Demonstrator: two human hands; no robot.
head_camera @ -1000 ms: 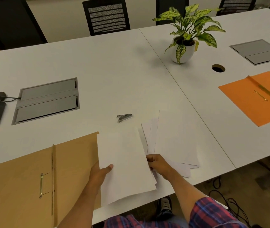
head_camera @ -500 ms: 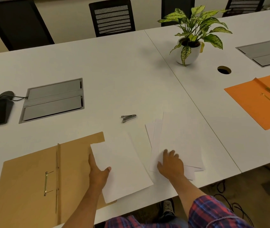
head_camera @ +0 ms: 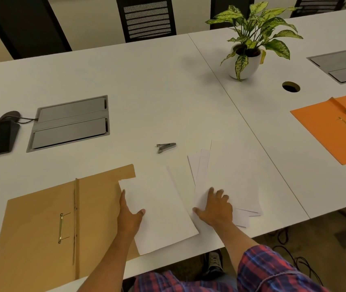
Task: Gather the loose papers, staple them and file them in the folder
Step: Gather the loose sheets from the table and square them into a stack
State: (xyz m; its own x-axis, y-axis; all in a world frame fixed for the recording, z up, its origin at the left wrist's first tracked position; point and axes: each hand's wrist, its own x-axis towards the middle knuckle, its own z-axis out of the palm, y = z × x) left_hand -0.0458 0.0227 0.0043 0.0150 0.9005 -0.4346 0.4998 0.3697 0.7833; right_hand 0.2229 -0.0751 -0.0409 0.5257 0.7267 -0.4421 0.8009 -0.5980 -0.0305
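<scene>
The white table (head_camera: pixel 146 85) carried an open tan folder (head_camera: pixel 41 224) at its near left edge, its metal fastener (head_camera: pixel 60 228) exposed. Fanned loose papers (head_camera: pixel 231 178) lay near the near edge, right of the folder. The left hand (head_camera: pixel 130 216) gripped one sheet (head_camera: pixel 163 216) overlapping the folder's right edge; the right hand (head_camera: pixel 217 209) pressed flat, fingers spread, on the fan. A small stapler (head_camera: pixel 165 147) lay just beyond the papers.

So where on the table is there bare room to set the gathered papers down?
Free: the wide patch beyond the stapler, between the grey hatch and the plant. Also between the fanned papers and the orange folder. Crowded: the near edge, with the tan folder, both hands and sheets.
</scene>
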